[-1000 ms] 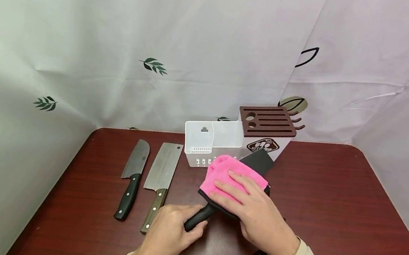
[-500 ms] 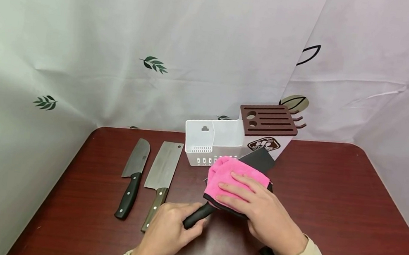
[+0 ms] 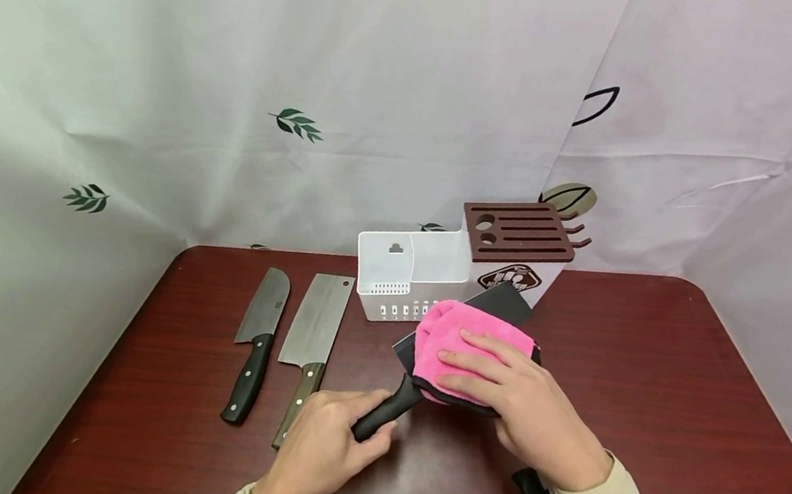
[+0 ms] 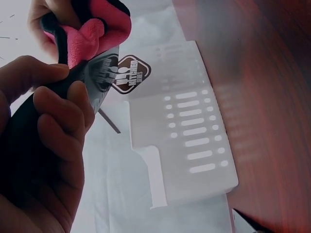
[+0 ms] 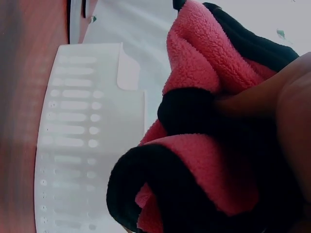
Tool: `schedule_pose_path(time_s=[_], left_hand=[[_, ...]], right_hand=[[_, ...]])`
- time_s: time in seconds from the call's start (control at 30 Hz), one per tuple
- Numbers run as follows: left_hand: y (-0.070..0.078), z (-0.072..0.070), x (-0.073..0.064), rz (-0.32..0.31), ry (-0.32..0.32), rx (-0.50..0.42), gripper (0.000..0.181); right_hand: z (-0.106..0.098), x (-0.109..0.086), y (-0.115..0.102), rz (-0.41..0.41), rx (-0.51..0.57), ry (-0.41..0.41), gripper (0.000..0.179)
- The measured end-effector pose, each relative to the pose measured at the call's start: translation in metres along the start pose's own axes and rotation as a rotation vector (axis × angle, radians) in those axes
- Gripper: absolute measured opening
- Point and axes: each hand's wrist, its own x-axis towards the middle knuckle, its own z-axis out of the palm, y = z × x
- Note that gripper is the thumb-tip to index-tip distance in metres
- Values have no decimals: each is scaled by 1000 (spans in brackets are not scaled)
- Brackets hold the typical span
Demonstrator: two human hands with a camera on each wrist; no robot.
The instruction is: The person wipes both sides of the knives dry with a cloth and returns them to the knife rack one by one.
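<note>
My left hand (image 3: 330, 448) grips the black handle (image 3: 388, 409) of a wide black cleaver (image 3: 506, 302), held tilted up to the right in the head view. A pink cloth (image 3: 459, 333) with black edging is folded over the middle of the blade. On top of it lie the fingers of my right hand (image 3: 538, 411), and the thumb goes underneath, pinching the cloth round the blade. The blade's far end and a corner near the handle stick out from the cloth. In the left wrist view, the shiny blade (image 4: 101, 73) shows between the gripping fingers and the cloth.
A knife with a black handle (image 3: 248, 380) and a cleaver with a wooden handle (image 3: 303, 390) lie at left. Behind the hands stands a white holder (image 3: 390, 307) with a brown slotted top (image 3: 524, 232) and side hooks. Another black handle (image 3: 529, 486) is partly under the right forearm.
My right hand has slid the cloth to the right along the blade, away from the handle, baring the blade corner near it. The left hand has stayed nearly still.
</note>
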Motion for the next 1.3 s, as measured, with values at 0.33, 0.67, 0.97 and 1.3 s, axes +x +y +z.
schedule_pose_path(time_s=[0.33,0.67,0.97,1.3], left_hand=[[0,0,0,7,6,4,23],[1,-1,0,4,-10,-19,24],[1,-1,-1,9,-21,-6,24],[1,-1,-1,34,-26,19,24]], right_hand=[[-5,-3,6,79,-19,12,68],[-6,-6,9,147,-64,77,71],[-7,-7,9,253,-89,100,77],[-6,-9,12,349,-137,139,69]])
